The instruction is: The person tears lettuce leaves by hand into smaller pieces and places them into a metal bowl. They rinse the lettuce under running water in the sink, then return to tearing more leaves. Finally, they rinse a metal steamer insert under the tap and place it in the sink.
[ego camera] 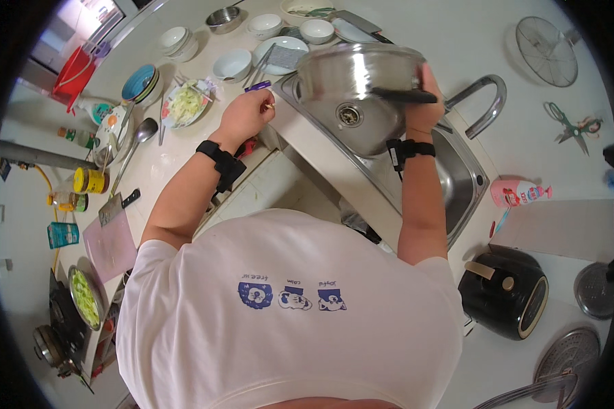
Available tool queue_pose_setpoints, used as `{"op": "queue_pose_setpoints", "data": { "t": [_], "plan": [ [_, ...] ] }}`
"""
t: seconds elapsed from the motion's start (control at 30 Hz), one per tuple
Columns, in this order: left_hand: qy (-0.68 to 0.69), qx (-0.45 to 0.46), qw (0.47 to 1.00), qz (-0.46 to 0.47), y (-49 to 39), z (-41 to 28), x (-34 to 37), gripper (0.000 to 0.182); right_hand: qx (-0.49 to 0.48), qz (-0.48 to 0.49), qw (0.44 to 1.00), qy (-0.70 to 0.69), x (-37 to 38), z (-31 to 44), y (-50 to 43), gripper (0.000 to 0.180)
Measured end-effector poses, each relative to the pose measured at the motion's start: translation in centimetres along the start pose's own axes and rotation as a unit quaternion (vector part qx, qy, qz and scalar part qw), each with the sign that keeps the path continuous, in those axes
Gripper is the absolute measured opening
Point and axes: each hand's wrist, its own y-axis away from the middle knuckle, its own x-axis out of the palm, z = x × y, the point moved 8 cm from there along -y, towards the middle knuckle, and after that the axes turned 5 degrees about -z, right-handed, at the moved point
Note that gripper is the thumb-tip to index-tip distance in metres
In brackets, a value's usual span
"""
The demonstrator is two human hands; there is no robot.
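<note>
My right hand [425, 110] grips a large stainless steel pot [358, 71] by its black handle side, the pot tilted over the metal sink [373, 130]; part of the hand is hidden behind the handle. My left hand [248, 113] is curled over the counter's front edge, with a small pale thing at its fingertips that I cannot make out. Just beyond that hand lies a purple object [258, 86]. To its left, a plate of shredded pale green vegetable [186, 104] rests on the counter.
White bowls [232, 65] and a plate with a grey cloth [288, 57] stand behind. A large knife [358, 23] lies at the back. The curved faucet [491, 102] rises at right. A ladle [144, 131], cleaver [113, 208] and pink cutting board [110, 245] are at left.
</note>
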Motion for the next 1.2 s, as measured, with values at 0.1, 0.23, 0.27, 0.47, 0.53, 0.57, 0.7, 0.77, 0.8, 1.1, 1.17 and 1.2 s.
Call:
{"op": "queue_pose_setpoints", "data": {
  "t": [0.1, 0.23, 0.27, 0.47, 0.53, 0.57, 0.7, 0.77, 0.8, 1.1, 1.17, 1.2],
  "plan": [
    [0.013, -0.024, 1.000, -0.008, 1.7, 1.3, -1.1, 0.016, 0.092, -0.003, 0.986, 0.142, -0.8, -3.8, 0.8, 0.034],
    [0.035, -0.087, 0.995, -0.035, 4.8, 3.9, -3.1, 0.016, 0.227, 0.043, 0.942, 0.243, -0.7, -10.0, 3.7, 0.028],
    [0.047, -0.088, 0.993, -0.055, 5.8, 4.4, -4.0, 0.015, 0.262, 0.079, 0.933, 0.235, -0.4, -11.5, 4.6, 0.031],
    [0.011, -0.219, 0.959, -0.182, 14.6, 8.4, -9.6, 0.016, 0.556, 0.141, 0.815, -0.083, 3.2, -15.5, 9.5, 0.016],
    [0.004, -0.278, 0.934, -0.226, 18.2, 9.4, -11.5, 0.017, 0.548, 0.172, 0.815, -0.076, 4.7, -14.3, 9.2, 0.014],
    [0.000, -0.300, 0.918, -0.259, 20.1, 9.8, -12.6, 0.018, 0.557, 0.181, 0.805, -0.093, 5.3, -13.6, 9.4, 0.013],
    [-0.071, -0.382, 0.844, -0.369, 29.4, 10.8, -18.0, 0.020, 0.615, 0.233, 0.728, -0.194, 10.4, -8.5, 11.8, 0.014],
    [-0.103, -0.442, 0.793, -0.406, 35.1, 10.7, -20.7, 0.024, 0.633, 0.264, 0.670, -0.284, 13.0, -5.1, 13.4, 0.012],
    [-0.131, -0.465, 0.770, -0.417, 38.1, 10.1, -22.2, 0.024, 0.646, 0.249, 0.673, -0.259, 13.2, -4.0, 14.3, 0.019],
    [-0.202, -0.575, 0.595, -0.525, 59.9, 11.6, -34.8, 0.026, 0.643, 0.352, 0.602, -0.316, 18.6, 14.7, 22.8, 0.004],
    [-0.245, -0.553, 0.589, -0.535, 62.1, 12.5, -37.1, 0.026, 0.645, 0.368, 0.588, -0.320, 19.0, 18.3, 24.7, 0.004],
    [-0.279, -0.542, 0.604, -0.513, 62.5, 13.0, -38.1, 0.028, 0.646, 0.369, 0.585, -0.323, 18.9, 19.7, 25.5, 0.004]
  ]
}}
